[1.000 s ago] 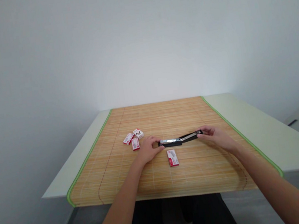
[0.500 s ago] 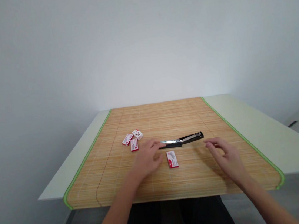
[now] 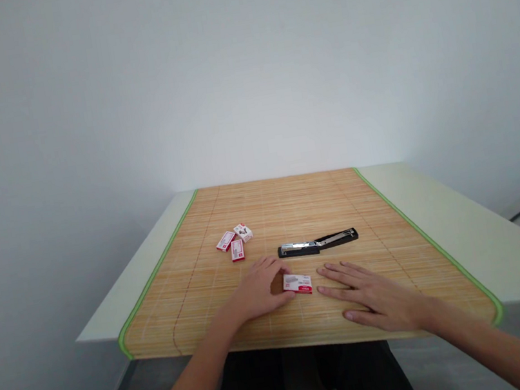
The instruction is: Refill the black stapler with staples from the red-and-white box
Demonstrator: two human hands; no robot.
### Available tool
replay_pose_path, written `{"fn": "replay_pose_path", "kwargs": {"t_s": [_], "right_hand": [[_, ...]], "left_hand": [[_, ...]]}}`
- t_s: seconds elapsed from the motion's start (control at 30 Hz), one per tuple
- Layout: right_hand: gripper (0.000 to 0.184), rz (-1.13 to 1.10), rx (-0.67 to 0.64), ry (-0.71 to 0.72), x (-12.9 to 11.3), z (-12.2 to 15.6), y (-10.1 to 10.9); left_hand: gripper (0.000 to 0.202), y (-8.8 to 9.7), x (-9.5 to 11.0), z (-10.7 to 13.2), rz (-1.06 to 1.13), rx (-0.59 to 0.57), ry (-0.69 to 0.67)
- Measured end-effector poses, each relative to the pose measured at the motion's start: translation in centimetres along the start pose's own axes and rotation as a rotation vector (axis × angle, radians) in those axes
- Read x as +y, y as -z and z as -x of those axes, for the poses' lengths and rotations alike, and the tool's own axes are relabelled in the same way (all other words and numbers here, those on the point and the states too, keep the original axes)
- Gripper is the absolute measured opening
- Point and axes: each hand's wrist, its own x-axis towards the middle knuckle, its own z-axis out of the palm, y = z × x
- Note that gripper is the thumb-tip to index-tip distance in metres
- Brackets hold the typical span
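A black stapler [image 3: 318,243] lies swung open flat on the bamboo mat [image 3: 290,203], with no hand on it. Nearer to me, my left hand [image 3: 260,294] grips the left end of a small red and white staple box [image 3: 297,283] that rests on the mat. My right hand [image 3: 373,295] lies flat on the mat just right of the box, fingers spread towards it, holding nothing.
Three more small red and white staple boxes [image 3: 234,241] sit in a cluster at the mat's left. The mat covers a pale table [image 3: 443,213] against a white wall. The table's front edge is close to my arms.
Both hands left the stapler and drew back towards me. My left hand took hold of the near staple box and turned it sideways; my right hand came down flat beside it.
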Motion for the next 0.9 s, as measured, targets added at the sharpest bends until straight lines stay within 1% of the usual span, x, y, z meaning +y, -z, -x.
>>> {"fn": "replay_pose_path", "kwargs": {"t_s": [0.2, 0.37, 0.5, 0.63, 0.77, 0.9], "right_hand": [[0.067, -0.047, -0.061, 0.089, 1.3, -1.5, 1.2], [0.071, -0.022, -0.12, 0.099, 2.1, -2.3, 1.4], [0.07, -0.042, -0.102, 0.106, 2.3, -2.6, 1.3], [0.065, -0.073, -0.075, 0.132, 2.2, -3.4, 1.1], [0.063, -0.076, -0.101, 0.146, 2.1, -4.4, 1.0], [0.057, -0.093, -0.087, 0.148, 2.1, -4.9, 1.0]], "left_hand": [[0.039, -1.5, -0.9, 0.6, 0.046, 0.074, 0.093], [0.041, -1.7, -0.8, 0.7, 0.073, 0.076, 0.129], [0.041, -1.8, -0.6, 0.9, 0.076, 0.096, 0.143], [0.044, -2.1, -0.3, 0.8, 0.063, 0.104, 0.151], [0.044, -2.5, 0.1, 0.5, 0.054, 0.108, 0.146], [0.043, -2.8, 0.3, 0.2, 0.038, 0.113, 0.148]]}}
